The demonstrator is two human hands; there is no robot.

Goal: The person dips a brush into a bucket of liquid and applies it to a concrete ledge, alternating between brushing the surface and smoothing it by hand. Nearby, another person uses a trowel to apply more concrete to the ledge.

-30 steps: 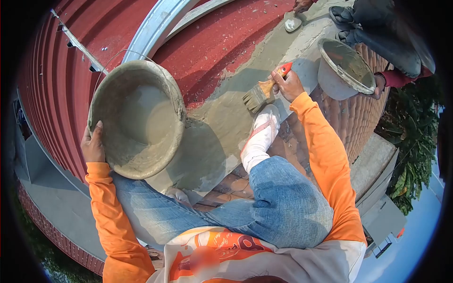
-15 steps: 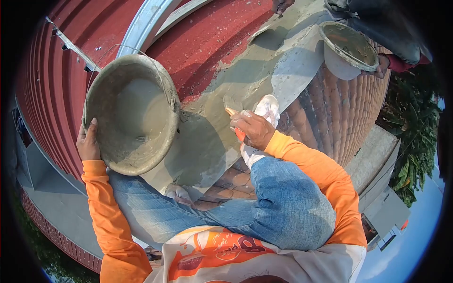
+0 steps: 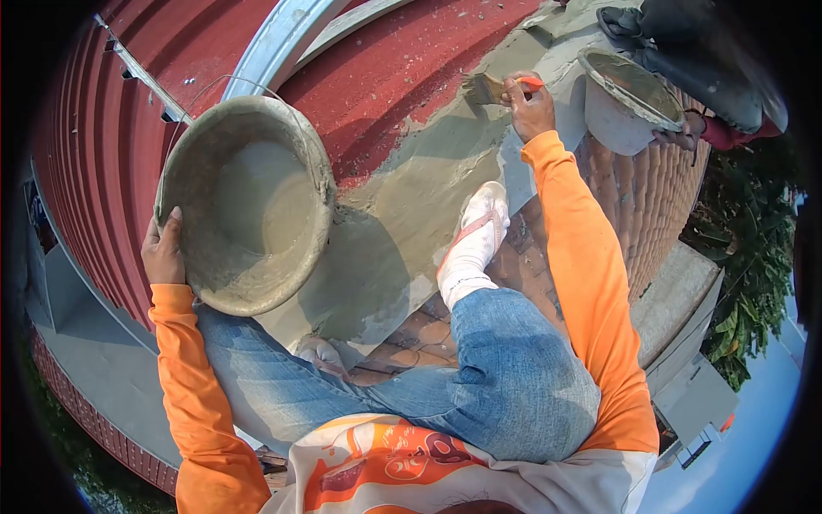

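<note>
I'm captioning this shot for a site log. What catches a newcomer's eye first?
The big mortar-caked bucket fills the left, gripped at its rim by the left hand. Far ahead, the right hand holds a brush on the wet grey ridge, near a co-worker's bucket.

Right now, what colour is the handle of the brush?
The brush handle is orange-red, seen in the head view, gripped by the right hand.

Mortar bucket: grey, cement-crusted, tilted, wet slurry inside. Paintbrush: wooden ferrule, orange handle, bristles on the wet cement strip.
</note>
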